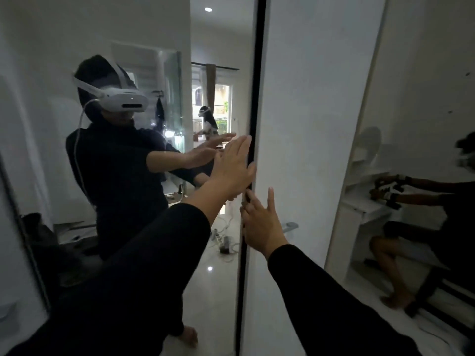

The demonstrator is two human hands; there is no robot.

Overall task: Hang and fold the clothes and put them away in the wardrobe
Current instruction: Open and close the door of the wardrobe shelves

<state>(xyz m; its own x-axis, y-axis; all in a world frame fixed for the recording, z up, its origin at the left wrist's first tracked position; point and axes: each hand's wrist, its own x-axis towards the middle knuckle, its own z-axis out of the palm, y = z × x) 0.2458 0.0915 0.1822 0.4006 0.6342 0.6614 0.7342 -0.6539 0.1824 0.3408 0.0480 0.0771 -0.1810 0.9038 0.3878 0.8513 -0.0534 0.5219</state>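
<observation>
— At the dark seam between the two wardrobe doors, both hands are seen working. The left hand [235,167] is laid flat on the mirrored door [128,176] close to its right edge, fingers straight and relaxed, nothing grasped.

— And the right hand [259,222] is set just below it, at the left edge of the white door [295,124] — two fingers up, the rest lost against the seam, so whether that edge is hooked cannot be told.

— No clothes are to be seen here, only the black sleeves being worn. The wardrobe itself is shut, or nearly.

— So the step in hand is judged to be the doors themselves being opened or closed; which of the two cannot be settled. If opening, a firm sideways push will be called for next, with fingertips kept clear of the seam.

— Any writing to be read?

— None. A white headset [123,100] is reflected in the mirror, but no brand or label can be made out.
</observation>
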